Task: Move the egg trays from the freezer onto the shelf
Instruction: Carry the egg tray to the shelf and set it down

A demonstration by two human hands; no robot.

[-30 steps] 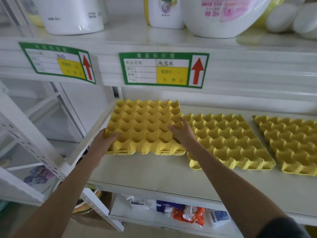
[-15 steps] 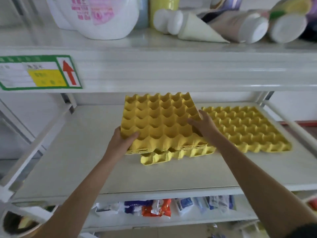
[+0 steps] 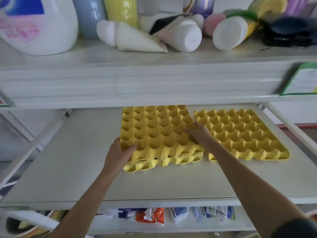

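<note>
Head view: a stack of yellow egg trays [image 3: 159, 133] sits on the middle white shelf [image 3: 68, 160], roughly at the centre of the frame. The upper trays are held slightly askew over the bottom tray [image 3: 145, 166], whose front edge pokes out at 6 o'clock of the stack. The left hand [image 3: 120, 152] grips the stack's front-left corner, thumb curled into a cup and fingers tucked under the edge. The right hand [image 3: 199, 133] clasps the stack's right edge, at 3 o'clock of it, fingers pressed on the top tray. Just beside it, at 3 o'clock, a single yellow egg tray [image 3: 243, 134] lies flat on the same shelf. At 12 o'clock, the upper shelf [image 3: 154, 79] carries a white jug [image 3: 37, 24] and toppled tubes [image 3: 178, 35]. At 6 o'clock, packets [image 3: 151, 215] fill the lower shelf.
</note>
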